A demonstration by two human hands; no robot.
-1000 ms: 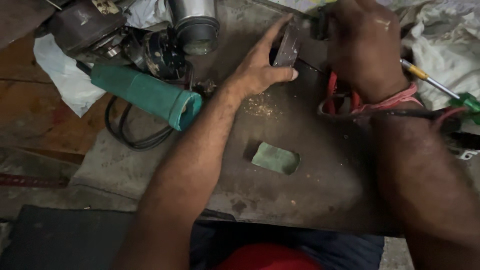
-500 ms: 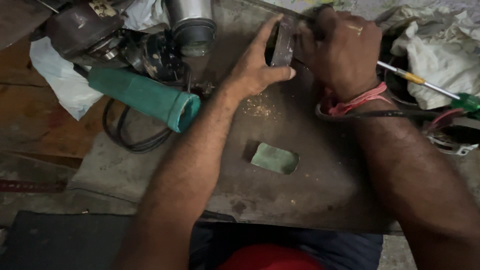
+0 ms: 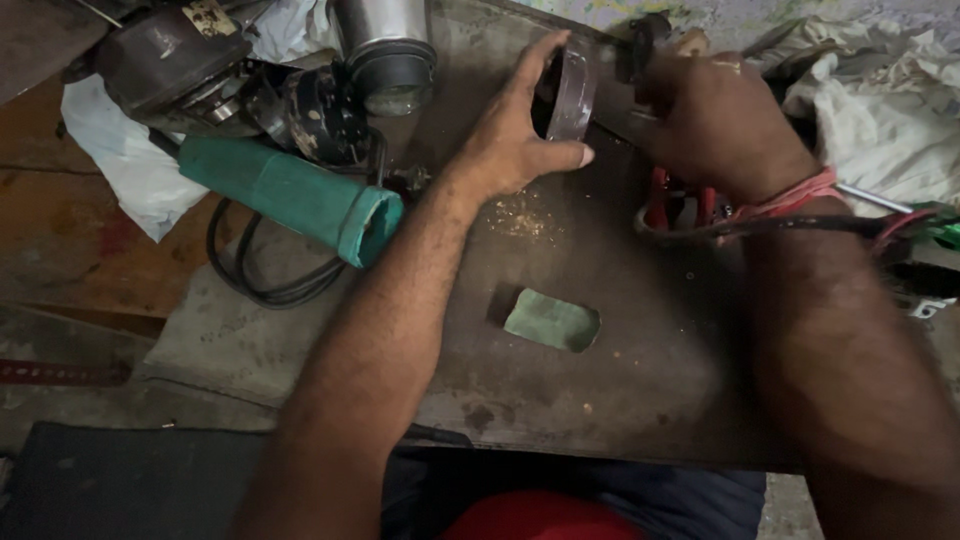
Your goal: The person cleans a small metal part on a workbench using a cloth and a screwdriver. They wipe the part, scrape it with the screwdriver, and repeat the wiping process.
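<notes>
The left hand [image 3: 515,150] grasped the dark metal ring [image 3: 572,95] upright between thumb and fingers to steady it, while the right hand [image 3: 715,120] was clenched on a dark tool [image 3: 640,45] touching the ring's far side.

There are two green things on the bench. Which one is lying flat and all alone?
The small pale green pad in the middle of the bench. The other, the big green tool handle, lies at the left against dark machine parts and a black cable.

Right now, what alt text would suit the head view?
Two bare hands work at a dark metal ring: the left hand steadies it upright on a worn bench, the right hand grips something beside it. A green grinder lies left.
</notes>
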